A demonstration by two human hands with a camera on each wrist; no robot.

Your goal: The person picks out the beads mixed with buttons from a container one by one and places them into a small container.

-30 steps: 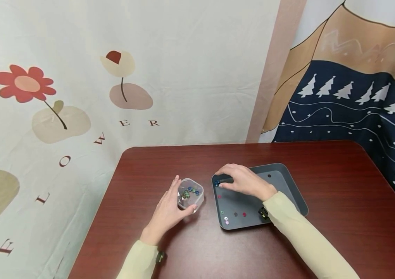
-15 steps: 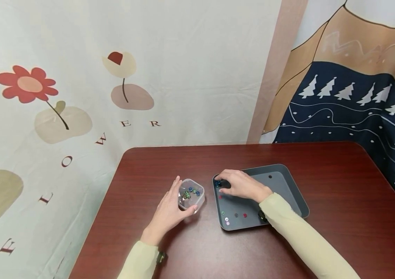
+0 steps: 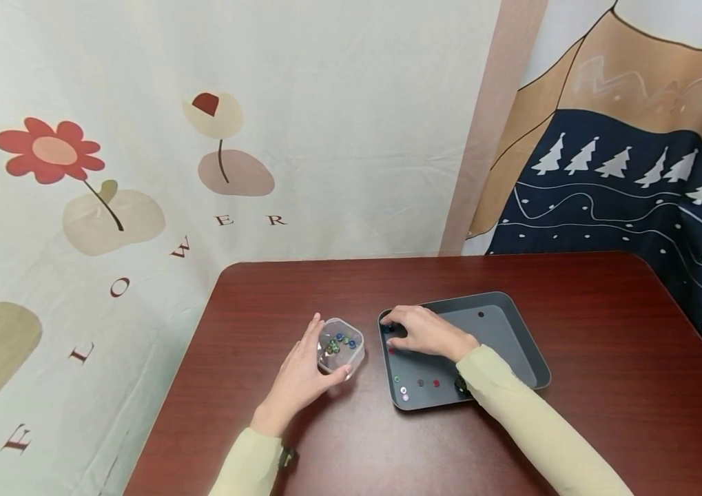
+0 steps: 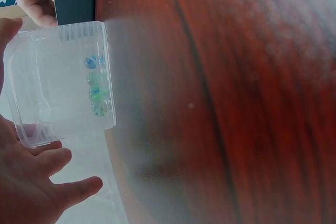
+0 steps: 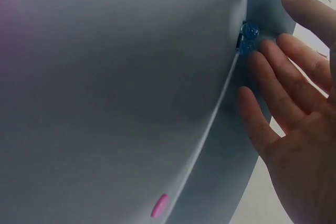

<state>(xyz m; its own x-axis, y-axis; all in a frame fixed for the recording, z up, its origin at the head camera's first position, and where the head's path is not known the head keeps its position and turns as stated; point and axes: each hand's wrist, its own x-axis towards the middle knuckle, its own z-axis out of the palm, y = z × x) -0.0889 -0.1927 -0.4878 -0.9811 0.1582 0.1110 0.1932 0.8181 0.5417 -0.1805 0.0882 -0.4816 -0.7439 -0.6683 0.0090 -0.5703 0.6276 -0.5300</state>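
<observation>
A clear plastic box (image 3: 355, 363) stands on the table with several blue and green glass marbles (image 4: 95, 94) on its bottom. My left hand (image 3: 295, 382) holds it from the left side, between thumb and fingers. My right hand (image 3: 434, 332) reaches into the far left corner of a grey tray (image 3: 499, 344). In the right wrist view, blue marbles (image 5: 251, 30) lie against the tray wall, right by my extended fingertips (image 5: 256, 59). The thumb stands apart from them, and whether the fingertips touch the marbles I cannot tell. A dark piece lies beside these marbles.
Small flat button-like pieces are spread in the tray: a red one (image 3: 436, 383), a green one (image 3: 397, 379), a dark one (image 3: 481, 314) and a pink one (image 5: 159, 205), among others. Both stand on a brown wooden table (image 3: 611, 331), before a patterned cloth (image 3: 351, 138).
My right hand has lowered slightly toward the marbles in the tray corner, and its forearm has shifted a little left. The left hand and the box stay in place.
</observation>
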